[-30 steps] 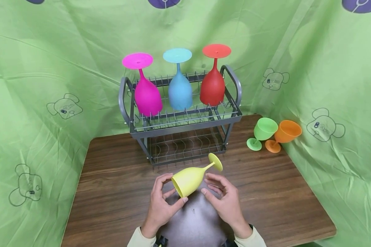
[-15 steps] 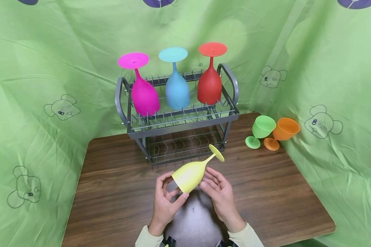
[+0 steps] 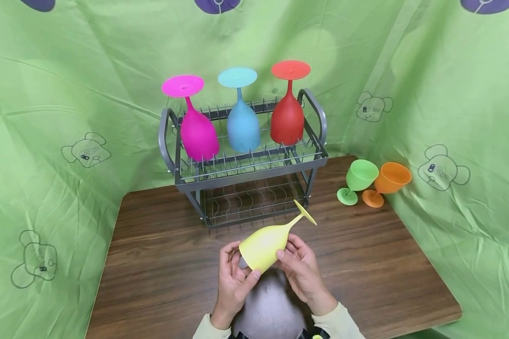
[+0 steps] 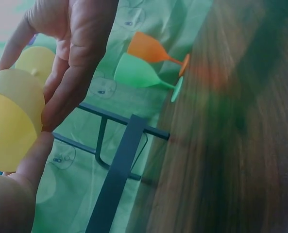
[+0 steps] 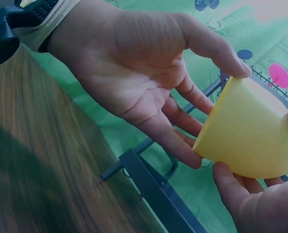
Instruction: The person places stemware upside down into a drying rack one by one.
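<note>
A yellow goblet (image 3: 264, 246) is held tilted over the front of the table, its mouth toward the lower left and its foot up to the right. My left hand (image 3: 234, 288) grips it by the rim, thumb on the near side. My right hand (image 3: 303, 272) holds the bowl close to the stem, thumb in front and fingers behind. In the right wrist view the left hand (image 5: 129, 68) shows its thumb and fingers around the rim of the goblet (image 5: 255, 131). In the left wrist view the goblet (image 4: 8, 128) faces the camera mouth first.
Behind stands a two-tier dish rack (image 3: 250, 174). On its top tier a pink goblet (image 3: 199, 136), a blue goblet (image 3: 243, 129) and a red goblet (image 3: 287, 123) stand upside down. A green goblet (image 3: 361, 176) and an orange goblet (image 3: 391, 179) stand upright at the table's right (image 3: 365, 263).
My right hand has come onto the goblet's bowl, from beside it a second ago. The goblet has shifted slightly right, its foot turning more edge-on. My left hand has kept the rim.
</note>
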{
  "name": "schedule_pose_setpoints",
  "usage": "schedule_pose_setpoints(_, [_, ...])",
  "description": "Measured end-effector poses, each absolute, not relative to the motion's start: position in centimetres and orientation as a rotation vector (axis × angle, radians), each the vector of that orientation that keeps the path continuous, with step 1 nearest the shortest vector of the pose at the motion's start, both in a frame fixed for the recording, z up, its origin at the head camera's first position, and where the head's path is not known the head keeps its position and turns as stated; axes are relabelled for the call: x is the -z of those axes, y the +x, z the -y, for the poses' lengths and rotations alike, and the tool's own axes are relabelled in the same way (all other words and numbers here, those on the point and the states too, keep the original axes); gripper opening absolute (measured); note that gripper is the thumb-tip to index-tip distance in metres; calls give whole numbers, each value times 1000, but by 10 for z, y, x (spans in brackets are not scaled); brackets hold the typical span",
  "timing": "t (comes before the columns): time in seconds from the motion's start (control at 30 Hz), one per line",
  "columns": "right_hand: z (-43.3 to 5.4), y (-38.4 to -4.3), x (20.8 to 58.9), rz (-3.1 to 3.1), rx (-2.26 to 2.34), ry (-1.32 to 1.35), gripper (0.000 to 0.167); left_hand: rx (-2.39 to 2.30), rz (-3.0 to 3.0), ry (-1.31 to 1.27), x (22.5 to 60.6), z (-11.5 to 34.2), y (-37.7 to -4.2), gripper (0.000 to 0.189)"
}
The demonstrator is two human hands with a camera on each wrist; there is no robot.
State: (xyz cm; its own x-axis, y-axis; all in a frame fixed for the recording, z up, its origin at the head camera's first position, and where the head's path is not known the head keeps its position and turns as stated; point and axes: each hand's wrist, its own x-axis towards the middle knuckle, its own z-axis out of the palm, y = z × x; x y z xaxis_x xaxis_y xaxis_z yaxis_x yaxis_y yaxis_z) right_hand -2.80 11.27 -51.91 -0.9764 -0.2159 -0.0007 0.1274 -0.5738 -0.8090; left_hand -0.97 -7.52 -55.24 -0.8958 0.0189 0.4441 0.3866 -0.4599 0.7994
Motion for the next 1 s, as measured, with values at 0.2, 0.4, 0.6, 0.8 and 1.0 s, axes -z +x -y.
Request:
schedule_pose_setpoints(0.2, [-111,-32,518,-1350,2614,-154,47,2386,1500,-652,554,80,-14,76])
schedule_pose_setpoints(0.4, [-107,-40,515,-1364,2611,-182,47,2378,1501,-657,551,86,-17,76])
schedule_pose_setpoints(0.6, [-106,-49,510,-1393,2614,-195,49,2323,1535,-609,550,97,-21,73])
schedule_pose_setpoints(0.8, [-105,-56,509,-1514,2583,-190,60,2216,1634,-551,551,112,-24,70])
schedule_pose_setpoints(1.0, [-95,-67,509,-1709,2497,-279,68,2120,1750,-416,553,127,-25,65])
